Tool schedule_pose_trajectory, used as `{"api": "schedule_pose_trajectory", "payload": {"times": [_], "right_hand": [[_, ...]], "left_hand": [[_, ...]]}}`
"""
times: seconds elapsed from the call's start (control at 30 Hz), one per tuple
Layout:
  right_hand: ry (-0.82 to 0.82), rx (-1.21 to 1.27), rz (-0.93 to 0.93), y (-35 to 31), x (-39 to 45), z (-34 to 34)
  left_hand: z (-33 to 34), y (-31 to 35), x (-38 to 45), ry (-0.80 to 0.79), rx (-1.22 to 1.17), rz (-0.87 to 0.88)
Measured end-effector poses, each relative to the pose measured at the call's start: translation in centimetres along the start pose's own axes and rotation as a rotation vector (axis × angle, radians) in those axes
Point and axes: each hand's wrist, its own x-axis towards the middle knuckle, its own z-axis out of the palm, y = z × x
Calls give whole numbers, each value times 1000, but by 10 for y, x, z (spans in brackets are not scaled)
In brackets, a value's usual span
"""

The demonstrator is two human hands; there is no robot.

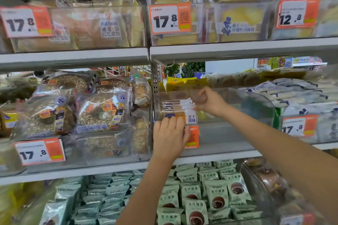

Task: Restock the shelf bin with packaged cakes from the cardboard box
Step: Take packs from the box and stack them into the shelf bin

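Observation:
A clear plastic shelf bin [237, 129] sits on the middle shelf, right of the upright post. Inside its left end stands a small stack of packaged cakes [175, 109] in clear wrappers with white labels. My left hand [169, 136] presses against the bin's front wall just below the stack, partly covering an orange price tag [193, 137]. My right hand [208, 101] reaches over the bin's rim and pinches the right edge of the stacked packages. The cardboard box is not in view.
Left bin holds seeded bread rings [98, 113]. Right bin holds white-and-blue packs [300, 97]. The shelf above carries bread loaves and yellow cakes [237, 22]. Below lie green cake packets [215, 193]. A metal shelf post [155, 82] stands left of the bin.

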Motion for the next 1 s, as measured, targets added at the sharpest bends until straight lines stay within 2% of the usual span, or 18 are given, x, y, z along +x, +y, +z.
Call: {"api": "schedule_pose_trajectory", "payload": {"times": [0.13,0.2,0.3,0.37,0.43,0.53,0.6,0.67,0.77,0.83,0.9,0.93,1.0], "right_hand": [[182,45,-145,-4,-54,-30],[232,111,-175,-1,-95,-36],[314,256,-118,18,-170,-28],[305,267,-51,40,-224,-7],[153,244,63,70,-273,26],[-284,232,321,119,-345,78],[-552,104,410,148,-385,103],[-811,-86,430,162,-413,124],[-1050,-234,421,177,-449,150],[-1210,-288,443,191,-471,161],[-1399,-373,454,205,-493,168],[-1453,-435,416,210,-502,172],[-1460,-553,304,216,-513,179]], "left_hand": [[-15,0,-2,-100,9,40],[-25,2,-24,-52,-56,137],[-47,19,-86,-23,-217,231],[-62,41,-140,-161,-292,199],[-72,67,-200,-399,-351,163],[-96,102,-276,-845,-464,59],[-114,117,-321,-1105,-526,-29],[-134,126,-363,-1242,-557,-128],[-149,136,-417,-1455,-575,-283],[-149,140,-435,-1578,-595,-284],[-148,143,-442,-1630,-570,-241],[-148,143,-445,-1638,-551,-232],[-150,142,-450,-1641,-545,-245]]}}
